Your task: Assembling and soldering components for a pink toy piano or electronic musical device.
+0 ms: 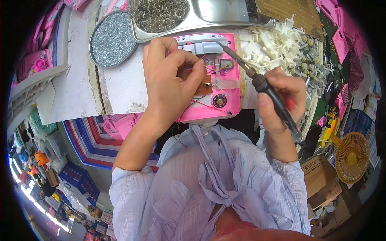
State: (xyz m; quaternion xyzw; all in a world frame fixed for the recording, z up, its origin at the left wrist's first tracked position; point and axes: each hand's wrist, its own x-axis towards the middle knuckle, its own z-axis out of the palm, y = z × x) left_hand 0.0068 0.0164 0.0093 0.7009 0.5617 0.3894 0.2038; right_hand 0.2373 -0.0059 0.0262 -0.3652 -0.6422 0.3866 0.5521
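Note:
My right hand (283,96) grips the black handle of a soldering iron (268,89), its metal tip slanting up and left over a pink plastic housing (234,86). My left hand (171,76) is closed in a pinch at the housing's left side, with a thin wire (204,58) at its fingertips. Just below those fingers lies a brown circuit board (205,84), partly covered by the hand. Inside the housing sit a grey plastic part (208,48), a small motor (227,64) and a round speaker (219,101). Red wires hang from the board's lower side.
A round dish (93,50) of small screws stands to the left. Behind the housing, a metal tray (203,25) holds springs. White plastic parts (271,46) and small motors (306,64) are heaped on the right. A striped bag (84,146) with pink parts lies lower left; a yellow basket (352,156) is far right.

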